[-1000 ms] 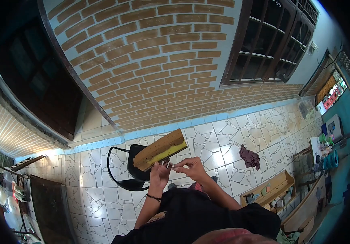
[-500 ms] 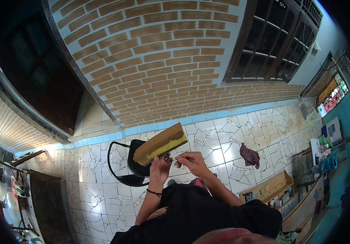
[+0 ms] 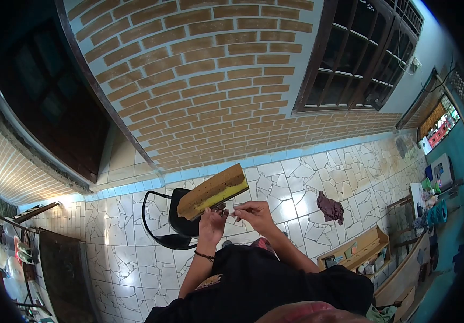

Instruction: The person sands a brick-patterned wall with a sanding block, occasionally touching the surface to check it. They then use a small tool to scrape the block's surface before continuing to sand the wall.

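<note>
A long slab with a brown speckled upper face and a yellow strip along its near side rests tilted over a black chair. My left hand is at the near edge of the slab, fingers curled around something small and dark that I cannot make out. Close beside it, my right hand is closed in a pinch, with a tiny pale bit at its fingertips. The two hands nearly meet. What the right fingers hold is too small to name.
A crumpled maroon cloth lies on the cracked-tile floor. To the right stands an open wooden box with small items inside. A dark table is at the left, and a brick-patterned wall rises ahead.
My hands stay almost in place by the slab, with only slight finger movement. The view has shifted a little; nothing else visibly differs.
</note>
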`<state>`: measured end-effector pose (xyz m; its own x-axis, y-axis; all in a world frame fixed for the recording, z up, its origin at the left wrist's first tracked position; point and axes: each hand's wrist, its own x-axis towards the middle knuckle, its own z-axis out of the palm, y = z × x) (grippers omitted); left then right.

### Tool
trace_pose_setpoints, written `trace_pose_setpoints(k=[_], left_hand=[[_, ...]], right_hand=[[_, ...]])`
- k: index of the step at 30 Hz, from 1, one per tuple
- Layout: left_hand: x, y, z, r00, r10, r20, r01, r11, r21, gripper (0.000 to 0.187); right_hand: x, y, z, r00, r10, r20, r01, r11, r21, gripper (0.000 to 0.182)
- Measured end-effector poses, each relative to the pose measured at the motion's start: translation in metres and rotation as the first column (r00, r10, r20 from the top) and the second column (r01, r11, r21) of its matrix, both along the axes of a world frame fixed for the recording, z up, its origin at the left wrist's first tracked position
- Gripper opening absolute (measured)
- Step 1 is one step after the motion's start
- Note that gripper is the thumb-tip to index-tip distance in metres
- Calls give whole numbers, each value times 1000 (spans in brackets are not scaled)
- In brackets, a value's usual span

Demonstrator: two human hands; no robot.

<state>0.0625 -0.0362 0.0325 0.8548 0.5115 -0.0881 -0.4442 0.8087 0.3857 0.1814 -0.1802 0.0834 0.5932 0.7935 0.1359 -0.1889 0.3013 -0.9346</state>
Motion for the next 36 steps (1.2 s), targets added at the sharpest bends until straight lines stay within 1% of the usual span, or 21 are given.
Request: trace_pose_setpoints(k=[1,4,7,9,10,13,16,19,20,22,23,26,28,30,31,34,36], left_hand=[[0,0,0,1000,-11,9,11,1000,-2,34],[1,2,-5,999,-41,13,41,999,-9,34],[2,-1,-4,1000,-16,-14,16,1000,6,51],[1,-1,-2,1000,-26,6,26,1000,1,40],[1,-1,0,999,-31,16,31,1000,-2,35],[2,-3,5,1000,-19,-8,19,999,28,48],[1,-2,3,999,-37,-19,37,999,-5,37],[3,0,-6,999,-49,-10,49,999,-23,38],[5,1,-7,998,-65,-23,65,998,-12,40],[6,-3,-7,999,-25,-34,26,999,39,44],[7,-3,-2,999,-23,-33,25,999,38,42],[8,-2,-3,998,-56,-27,55,998,-6,41],[10,-2,-5,998,-59,-29,58,998,-12,40],[10,0,-10,994,-105,-30,105,994,-1,32],[11,1,-10,994,-101,-32,101,995,-4,32],[11,1,-10,995,-96,-34,95,995,-13,33],[11,2,-6,994,-103,-31,103,995,-3,35]], right_hand=[[2,-1,-3,999,24,31,-24,1000,5,16],[3,-1,-1,997,0,-73,2,999,34,16],[-1,1,8,996,-72,-45,72,997,3,16],[6,-2,-8,998,-31,-45,33,999,33,15],[6,-1,-4,999,-11,-44,13,999,48,14],[-4,3,14,992,-109,-60,109,994,0,11],[2,0,-4,998,-22,-51,24,998,56,9],[1,1,-3,999,-48,-13,49,999,21,10],[1,4,-2,998,-59,-13,59,998,28,11],[-1,4,2,997,-68,-21,68,997,36,12],[-4,4,11,994,-98,-48,98,995,11,11],[0,-1,-2,992,-122,30,124,990,-71,12],[0,-2,-4,988,-150,24,151,988,-36,17],[-1,0,-6,985,-169,29,169,986,2,18],[-2,2,-5,985,-171,18,170,985,26,15],[-4,5,8,983,-161,-93,158,987,-43,10],[3,2,-4,992,-121,-36,118,991,-61,12]])
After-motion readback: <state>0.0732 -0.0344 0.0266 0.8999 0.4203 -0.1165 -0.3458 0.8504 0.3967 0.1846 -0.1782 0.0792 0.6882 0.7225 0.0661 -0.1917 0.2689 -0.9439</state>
